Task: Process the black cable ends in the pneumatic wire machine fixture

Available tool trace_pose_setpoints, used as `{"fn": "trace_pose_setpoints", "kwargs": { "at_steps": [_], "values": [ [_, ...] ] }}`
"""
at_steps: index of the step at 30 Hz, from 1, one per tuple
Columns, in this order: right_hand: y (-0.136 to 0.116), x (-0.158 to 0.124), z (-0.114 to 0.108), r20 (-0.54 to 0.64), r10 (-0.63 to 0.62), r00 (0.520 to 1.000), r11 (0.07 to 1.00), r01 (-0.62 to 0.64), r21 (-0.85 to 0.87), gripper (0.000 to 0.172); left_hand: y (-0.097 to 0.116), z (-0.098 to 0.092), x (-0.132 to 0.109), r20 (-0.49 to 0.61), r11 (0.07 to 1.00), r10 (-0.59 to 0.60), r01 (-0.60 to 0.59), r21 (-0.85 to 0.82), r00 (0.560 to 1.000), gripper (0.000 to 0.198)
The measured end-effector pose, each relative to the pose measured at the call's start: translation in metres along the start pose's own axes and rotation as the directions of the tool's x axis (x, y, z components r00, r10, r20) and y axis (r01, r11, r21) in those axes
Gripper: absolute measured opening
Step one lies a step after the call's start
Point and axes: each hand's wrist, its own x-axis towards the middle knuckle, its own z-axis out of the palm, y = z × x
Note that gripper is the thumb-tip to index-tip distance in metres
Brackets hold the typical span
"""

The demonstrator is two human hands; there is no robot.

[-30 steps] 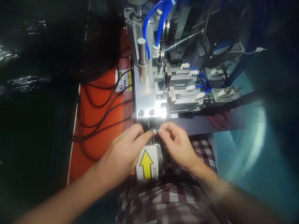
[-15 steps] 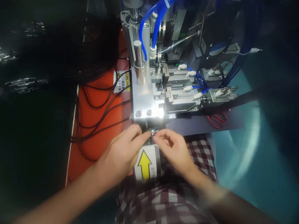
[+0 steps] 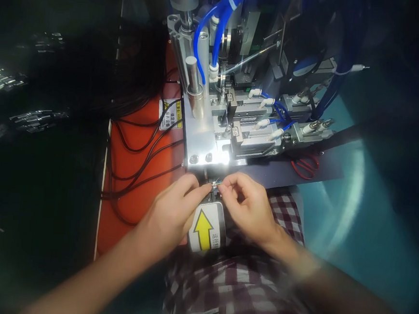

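Observation:
My left hand (image 3: pixel 171 212) and my right hand (image 3: pixel 249 203) meet just below the front edge of a metal machine (image 3: pixel 211 133). Both pinch the stripped end of a thin cable (image 3: pixel 215 183), where tiny coloured wires fan out between the fingertips. The left thumb and forefinger are closed on the cable from the left, and the right fingertips are closed on the wire ends from the right. Directly beneath the hands sits a rounded part with a yellow arrow label (image 3: pixel 204 229).
Blue air hoses (image 3: pixel 208 36) and steel cylinders rise at the machine's back. Black cables (image 3: pixel 137 146) loop across an orange surface (image 3: pixel 122 198) on the left. Red-handled scissors (image 3: pixel 305 165) lie on a dark mat at the right. Checked fabric (image 3: pixel 235 285) covers my lap.
The hands stay together at the cable end; the right fingertips have shifted slightly among the wires. The view has drifted a little.

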Motion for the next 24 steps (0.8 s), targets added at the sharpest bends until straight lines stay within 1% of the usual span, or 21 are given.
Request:
{"fn": "trace_pose_setpoints", "kwargs": {
  "at_steps": [2,3,6,7,9,11,13,16,18,20,21,24],
  "values": [
    [0.0006,-0.0009,0.001,0.037,0.097,0.995,0.99,-0.1,0.102,0.012,0.0007,-0.0008,0.0009,-0.005,1.0,0.008,-0.008,0.011,1.0,0.042],
    [0.0008,-0.0013,0.0015,0.05,0.123,0.991,0.983,-0.129,0.133,0.012,0.0011,-0.0012,0.0016,-0.006,1.0,0.01,-0.01,0.014,1.0,0.041],
    [0.0008,-0.001,0.0023,0.054,0.153,0.987,0.969,-0.161,0.187,0.011,0.0021,-0.0022,0.004,-0.008,1.0,0.005,-0.005,0.026,1.0,0.04],
    [0.0006,-0.0001,0.0024,0.07,0.18,0.981,0.957,-0.191,0.22,0.012,0.0025,-0.0024,0.0047,-0.006,0.999,0.003,-0.003,0.032,1.0,0.04],
    [0.0001,0.0024,0.002,0.151,0.273,0.95,0.896,-0.309,0.319,0.014,0.0033,-0.0026,0.0057,-0.01,0.999,0.006,-0.006,0.045,1.0,0.039],
    [0.0001,0.0045,0.0008,0.24,0.354,0.904,0.816,-0.424,0.394,0.017,0.0041,-0.0027,0.006,-0.019,0.999,0.015,-0.014,0.052,1.0,0.038],
    [0.0009,0.0049,-0.0013,0.273,0.383,0.882,0.782,-0.468,0.413,0.018,0.0047,-0.0026,0.0059,-0.022,0.998,0.018,-0.017,0.055,1.0,0.037],
    [0.0027,0.0021,-0.0051,0.226,0.381,0.896,0.824,-0.44,0.357,0.018,0.0049,-0.0024,0.0056,-0.018,0.998,0.017,-0.016,0.053,1.0,0.034],
    [0.0035,-0.0001,-0.0067,0.135,0.343,0.93,0.88,-0.368,0.299,0.016,0.0047,-0.0023,0.0058,-0.025,0.999,0.015,-0.014,0.052,1.0,0.033],
    [0.0035,-0.0009,-0.0066,0.043,0.273,0.961,0.929,-0.275,0.248,0.013,0.0046,-0.0023,0.0063,-0.033,0.998,0.007,-0.005,0.057,0.999,0.033],
    [0.0033,-0.0008,-0.0059,0.016,0.24,0.971,0.943,-0.237,0.232,0.011,0.0047,-0.0022,0.0066,-0.036,0.998,0.003,0.0,0.061,0.999,0.033],
    [0.0029,0.001,-0.0027,-0.004,0.185,0.983,0.962,-0.18,0.207,0.011,0.0053,-0.0022,0.0078,-0.04,0.997,0.0,0.003,0.074,0.999,0.032]
  ]
}}
